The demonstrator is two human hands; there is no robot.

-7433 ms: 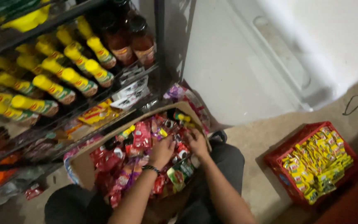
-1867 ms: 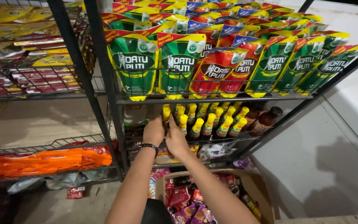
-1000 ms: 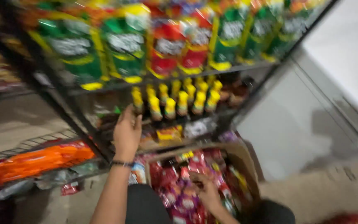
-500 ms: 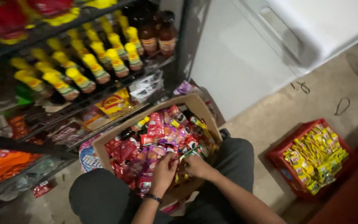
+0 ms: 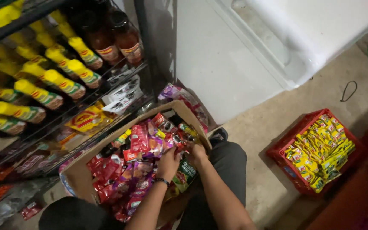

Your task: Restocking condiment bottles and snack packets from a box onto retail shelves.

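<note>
both hands (image 5: 183, 156) among sachets (image 5: 143, 147), in box (image 5: 79, 174)

A black wire shelving rack (image 5: 148, 64) fills the far left. On it lie rows of small bottles with yellow caps (image 5: 50, 83), and to their right stand dark brown sauce bottles with black lids (image 5: 113, 38). Flat yellow and red packets (image 5: 86, 120) sit on the shelf below. A white panelled wall (image 5: 235, 51) rises behind. On the right, a red plastic crate of yellow sachets (image 5: 320, 149) rests on the grey concrete floor (image 5: 273, 127), near a thin black loop of cord (image 5: 348, 90).
</note>
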